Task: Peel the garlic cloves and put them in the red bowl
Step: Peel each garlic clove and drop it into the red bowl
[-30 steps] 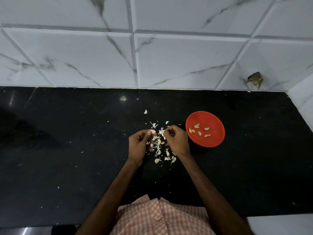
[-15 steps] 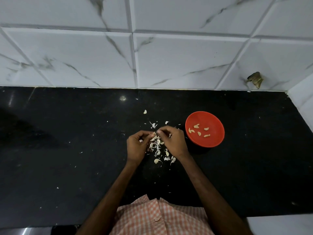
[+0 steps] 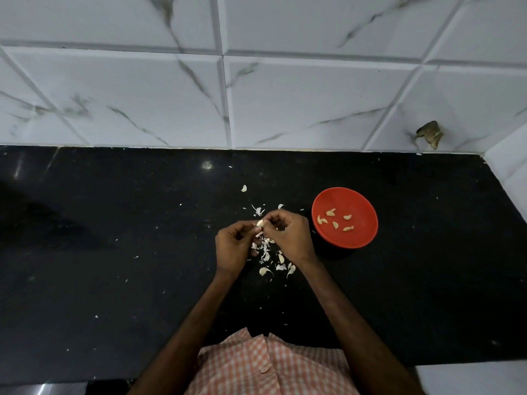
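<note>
A pale garlic clove (image 3: 260,223) is pinched between the fingertips of my left hand (image 3: 232,248) and my right hand (image 3: 288,236), just above the black counter. Both hands have curled fingers that meet at the clove. Under and between the hands lies a heap of white garlic skins and a few cloves (image 3: 268,259). The red bowl (image 3: 358,201) stands right of my right hand, a short gap away, with several peeled cloves (image 3: 335,220) inside.
The black counter (image 3: 114,252) carries scattered skin flakes, one stray piece (image 3: 243,188) behind the hands. A white marble-tiled wall (image 3: 285,95) closes the back and right side. A small brown fixture (image 3: 429,134) sticks out of the wall at the right.
The hands came together from slightly apart and now both pinch one clove at their fingertips. The bowl and its cloves stayed put.
</note>
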Motion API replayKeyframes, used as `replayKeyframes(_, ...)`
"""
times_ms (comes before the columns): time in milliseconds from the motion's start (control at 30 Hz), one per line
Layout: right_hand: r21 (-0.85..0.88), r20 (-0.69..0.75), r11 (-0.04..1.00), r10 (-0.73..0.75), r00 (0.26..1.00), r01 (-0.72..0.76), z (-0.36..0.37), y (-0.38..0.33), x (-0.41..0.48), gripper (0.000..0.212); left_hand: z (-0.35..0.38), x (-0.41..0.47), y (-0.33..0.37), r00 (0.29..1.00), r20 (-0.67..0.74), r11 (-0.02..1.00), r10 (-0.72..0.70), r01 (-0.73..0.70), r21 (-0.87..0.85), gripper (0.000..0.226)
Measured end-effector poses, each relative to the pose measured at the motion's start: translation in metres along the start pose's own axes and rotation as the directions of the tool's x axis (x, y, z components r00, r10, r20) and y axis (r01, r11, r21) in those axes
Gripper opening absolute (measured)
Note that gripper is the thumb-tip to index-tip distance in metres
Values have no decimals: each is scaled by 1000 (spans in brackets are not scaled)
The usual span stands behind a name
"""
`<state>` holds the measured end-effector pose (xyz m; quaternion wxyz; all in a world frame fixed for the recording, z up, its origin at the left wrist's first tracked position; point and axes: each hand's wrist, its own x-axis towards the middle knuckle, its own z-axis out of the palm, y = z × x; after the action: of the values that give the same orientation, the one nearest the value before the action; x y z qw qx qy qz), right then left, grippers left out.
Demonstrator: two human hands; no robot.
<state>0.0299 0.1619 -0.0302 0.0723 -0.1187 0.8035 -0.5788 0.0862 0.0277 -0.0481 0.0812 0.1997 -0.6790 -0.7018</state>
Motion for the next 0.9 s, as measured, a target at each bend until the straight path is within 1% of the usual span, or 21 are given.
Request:
replayKeyframes(100,45,40,997,68,997,-70,0,4,4,2,0,-2,0,999,-14,996,38,-37,79,14)
replayKeyframes(200,95,24,991,97,995,-99,1,4,3,4,2,-3,3,998,-8,994,60,-59,92,11)
replayKeyframes(433,171,11,975,142,990,-142,5,6,1,2,6,-4,4,1000,3,1000,-18,18,-9,8)
replayKeyframes(533,200,42,967,152,987,-157,5,5,2,4,6,-3,8,999,18,997,-44,45,-64,9)
replayKeyframes(633,226,75,959,159,984,-172,5,3,2,4,4,-3,9,998,35,996,-55,58,-72,9)
replayKeyframes(800,222,87,961,150,985,-166,4,2,3,5,4,-6,11,999,32,997,-43,45,-61,11)
replayKeyframes(900,165,72,977,124,990,-134,4,-1,2,5,3,-4,10,999,12,999,-32,32,-14,10)
